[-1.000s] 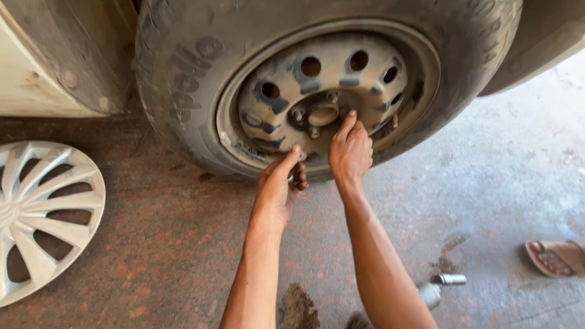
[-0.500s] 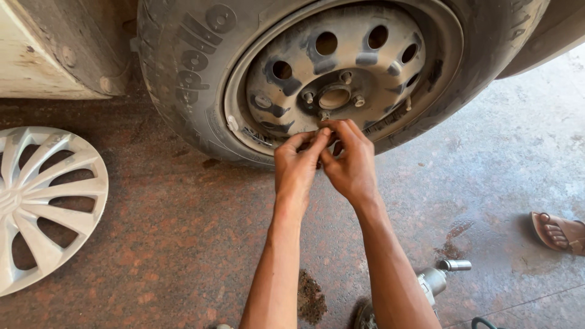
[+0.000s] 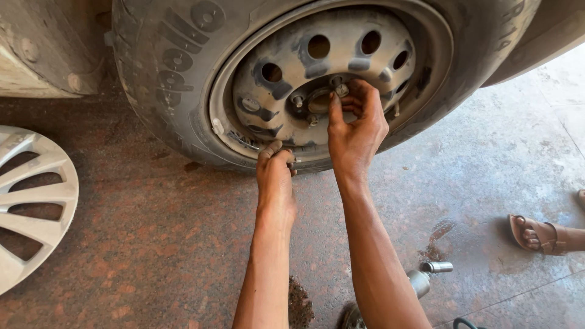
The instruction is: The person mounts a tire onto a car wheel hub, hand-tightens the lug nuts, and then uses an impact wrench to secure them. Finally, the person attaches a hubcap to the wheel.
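right hand (image 3: pixel 356 131) fingers (image 3: pixel 336 105) pinching lug nut (image 3: pixel 342 90), left hand (image 3: pixel 275 173) fisted

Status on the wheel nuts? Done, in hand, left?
Done: the hubcap is off and lies on the floor; the steel wheel sits on the hub. In hand: the right hand pinches a nut at the upper right stud; the left hand is closed low by the rim, contents hidden. Left: other studs look bare; the power wrench lies on the floor.
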